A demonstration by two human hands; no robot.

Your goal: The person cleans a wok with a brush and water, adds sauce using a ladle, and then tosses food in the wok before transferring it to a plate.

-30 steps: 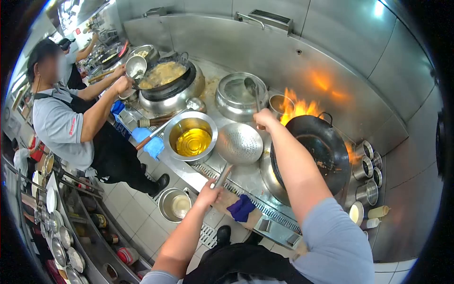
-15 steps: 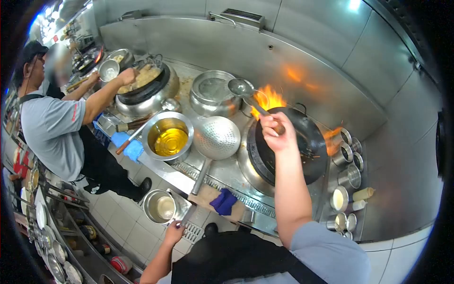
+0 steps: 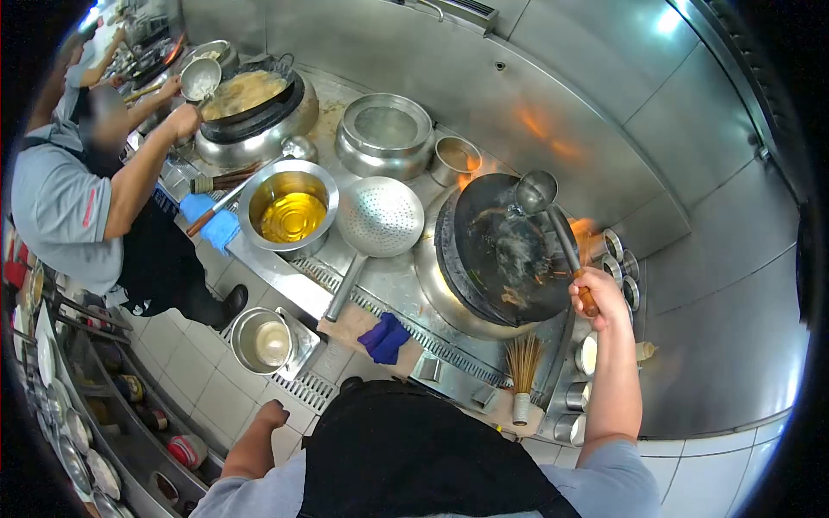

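My right hand (image 3: 602, 298) is wrapped around the wooden grip of a ladle (image 3: 537, 192). The ladle's bowl hangs over the far side of a black wok (image 3: 561, 285), tilted. Pale liquid or steam and a few small food scraps show in the wok, which sits on a round burner. My left hand (image 3: 275, 414) hangs low at my left with fingers curled, apart from everything; nothing shows in it. Near it, on a low stand, is a metal pot (image 3: 262, 341) of cloudy liquid. A bamboo wok brush (image 3: 522, 375) stands at the counter's front edge.
A perforated strainer (image 3: 380, 216) lies left of the wok, beside a pot of yellow oil (image 3: 289, 207). Behind stands a lidded metal pot (image 3: 384, 134). A purple cloth (image 3: 385, 337) lies in front. A co-worker (image 3: 78, 207) works at another wok on the left. Flame shows behind my wok.
My right hand swung the ladle from the wok's back left to above it, moving right. Liquid now shows in the wok, and the flames are smaller. My left hand left a grey handle-like thing.
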